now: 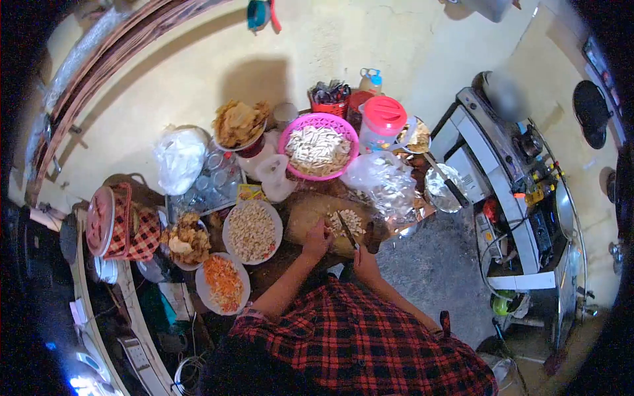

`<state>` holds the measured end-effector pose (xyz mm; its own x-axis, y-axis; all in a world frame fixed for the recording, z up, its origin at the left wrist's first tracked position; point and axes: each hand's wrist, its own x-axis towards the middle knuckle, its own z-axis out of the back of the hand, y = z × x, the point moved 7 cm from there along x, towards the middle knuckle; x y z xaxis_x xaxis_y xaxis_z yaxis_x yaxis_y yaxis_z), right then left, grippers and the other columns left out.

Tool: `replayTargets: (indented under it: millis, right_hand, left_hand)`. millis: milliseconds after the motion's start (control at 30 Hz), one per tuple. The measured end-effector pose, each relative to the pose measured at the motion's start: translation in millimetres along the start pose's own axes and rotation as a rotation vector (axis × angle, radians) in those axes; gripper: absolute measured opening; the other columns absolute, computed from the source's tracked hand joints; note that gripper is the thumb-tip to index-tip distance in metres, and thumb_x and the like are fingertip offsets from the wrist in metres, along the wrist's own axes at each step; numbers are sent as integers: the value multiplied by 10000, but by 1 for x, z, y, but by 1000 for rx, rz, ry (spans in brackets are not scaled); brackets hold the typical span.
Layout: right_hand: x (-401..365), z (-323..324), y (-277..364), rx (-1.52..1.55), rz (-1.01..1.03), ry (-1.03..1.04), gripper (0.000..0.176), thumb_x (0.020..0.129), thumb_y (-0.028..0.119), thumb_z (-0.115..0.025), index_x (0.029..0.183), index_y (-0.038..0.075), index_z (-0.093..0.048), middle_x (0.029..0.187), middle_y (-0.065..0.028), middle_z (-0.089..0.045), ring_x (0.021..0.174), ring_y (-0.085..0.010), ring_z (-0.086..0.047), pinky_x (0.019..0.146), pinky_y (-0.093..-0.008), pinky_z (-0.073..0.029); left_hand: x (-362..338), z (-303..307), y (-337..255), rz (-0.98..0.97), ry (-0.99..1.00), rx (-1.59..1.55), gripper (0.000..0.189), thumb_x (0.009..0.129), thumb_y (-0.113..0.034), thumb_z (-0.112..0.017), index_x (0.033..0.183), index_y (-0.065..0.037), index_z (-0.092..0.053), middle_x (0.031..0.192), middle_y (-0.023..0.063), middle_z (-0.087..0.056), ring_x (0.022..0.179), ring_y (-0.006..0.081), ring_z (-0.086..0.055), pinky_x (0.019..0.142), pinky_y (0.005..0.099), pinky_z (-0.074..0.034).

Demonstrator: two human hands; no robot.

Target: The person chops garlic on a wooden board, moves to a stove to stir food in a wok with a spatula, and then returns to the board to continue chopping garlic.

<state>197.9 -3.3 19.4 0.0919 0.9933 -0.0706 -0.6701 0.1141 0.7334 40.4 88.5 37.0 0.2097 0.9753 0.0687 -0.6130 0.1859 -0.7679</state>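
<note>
My right hand point(360, 257) is closed around the handle of a knife point(347, 228), whose blade lies over small pale chopped pieces point(355, 222) on a wooden cutting board point(305, 214). Just left of the blade, my left hand point(319, 239) has its fingers bent together on the board beside the pieces; what they hold, if anything, is too small to make out. A pink basket point(282, 146) of white strips stands behind the board. To its left is a bowl point(279, 241) of pale diced pieces.
A plate point(202, 295) of orange and white shreds sits at the near left. Clear plastic bags point(373, 178) and a pink-lidded container point(384, 119) are behind the board. A metal pot point(444, 188) is at the right, before a stove point(492, 125).
</note>
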Motion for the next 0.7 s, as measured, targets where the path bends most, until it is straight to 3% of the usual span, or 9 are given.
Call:
replayTargets:
  millis: [133,233,300,367,433,500,633,700]
  right_hand:
    - [-1,38,4,94,-77,-44,238,909,246,-410,910,9,-430,652,-272,-508,646,-494,-492,547,-547,-342]
    - [2,41,-19,137,-45,-42,248,911,257,-409,888,10,-427,659,-261,-508,650,-490,-488,543,-540,-328]
    - [5,45,-28,104,-51,21,252,912,263,-407,895,12,-426,664,-261,-508,651,-486,-489,545,-536,-334]
    - [10,48,-34,71,-57,86,255,912,268,-406,902,14,-425,669,-261,-508,652,-482,-491,548,-533,-340]
    - [15,52,-30,42,42,130,261,912,277,-409,911,16,-421,654,-261,-499,628,-471,-497,541,-526,-348]
    - [21,56,-35,49,2,196,262,913,278,-408,913,16,-419,651,-259,-499,624,-466,-501,544,-524,-355]
    - [34,55,-50,56,21,255,267,913,279,-408,913,12,-426,649,-252,-506,618,-461,-507,545,-514,-371]
    - [38,63,-48,72,2,259,267,913,275,-407,916,9,-434,653,-253,-510,623,-462,-509,546,-510,-376]
  left_hand:
    - [26,-9,-23,-81,40,-33,282,709,-128,-614,933,-37,-470,707,133,-580,662,328,-595,600,426,-444]
    - [63,10,-39,-55,-64,77,269,709,-134,-621,912,-31,-478,724,131,-581,669,311,-590,601,405,-448]
    - [97,36,-52,-113,-270,-58,273,707,-128,-617,927,-22,-493,747,144,-575,683,310,-577,618,405,-448]
    - [132,45,-54,-107,-276,0,287,711,-121,-616,954,-19,-499,756,150,-571,708,308,-571,639,413,-448]
    - [166,44,-34,-100,-281,58,303,716,-113,-614,980,-17,-504,765,157,-567,733,307,-566,661,421,-448]
    - [200,32,0,-277,-420,273,272,743,-108,-585,991,-11,-533,784,175,-576,789,318,-566,706,444,-451]
    - [235,29,3,-322,-306,423,218,761,-105,-555,959,-14,-565,855,184,-588,870,327,-554,769,439,-451]
    - [257,17,34,31,-21,695,211,761,-110,-542,947,-22,-589,931,177,-590,917,333,-541,816,426,-440]
